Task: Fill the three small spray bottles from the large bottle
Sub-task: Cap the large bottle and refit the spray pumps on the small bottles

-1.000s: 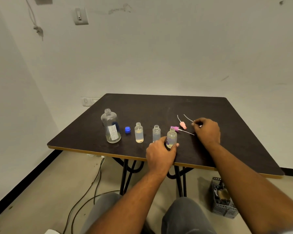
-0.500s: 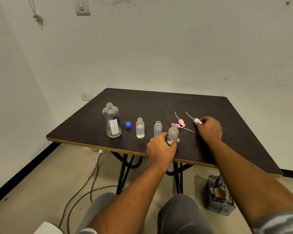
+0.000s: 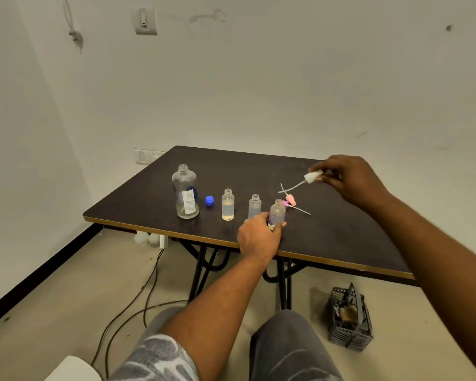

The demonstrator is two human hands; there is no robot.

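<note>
Spray bottle (image 3: 277, 213) at the right end of the row stands upright near the front edge of the bench (image 3: 341, 232), uncapped. The left hand (image 3: 259, 237) grips it low on the body, fingers and thumb curled round it. The right hand (image 3: 352, 180) is raised above the bench and pinches a white spray cap (image 3: 312, 176) in its fingertips, with the thin tube trailing down to the left. A pink cap (image 3: 291, 199) and a purple cap (image 3: 285, 205), both with tubes, lie on the bench just behind the held bottle. The middle bottle (image 3: 254, 206) stands just left of it, uncapped, then the left bottle (image 3: 227, 204), partly filled. A blue cap (image 3: 209, 201) sits between that and the large bottle (image 3: 185, 192), which is open-necked, white-labelled and has a little liquid at the bottom. A grey basket (image 3: 349, 317) and cables (image 3: 149, 292) are on the floor.
</note>
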